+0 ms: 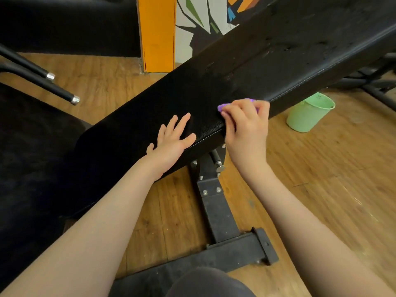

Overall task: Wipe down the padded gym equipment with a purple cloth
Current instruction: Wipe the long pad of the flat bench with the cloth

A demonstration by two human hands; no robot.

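I see my left hand (171, 140) lying flat on the black pad (246, 78), fingers (182, 123) spread wide and straight, palm down near the pad's near edge, holding nothing. My right hand (246, 125) sits just to the right of it, at the same stitched edge, with its fingers curled round the cloth (221, 107). Only a little of the cloth shows: purple bits poke out on the far side of the knuckles and at the left of the fist, pressed against the pad's top where it meets the side seam. The rest is hidden under my hand.

The pad runs as a long slanted board from near left up to far right, its surface dull and scuffed toward the far end. Under it, between my forearms, a black steel frame (216, 213) with bolts drops to a cross foot on the wood floor (321, 179). A pale green bucket (308, 113) stands on the floor right of my right hand, just beyond the pad's near edge and apart from it. At far left two black bars (53, 88) with chrome caps slant over the floor. Behind the pad stands an orange post (157, 33) beside a painted wall (199, 16). A dark knee shows at the bottom edge
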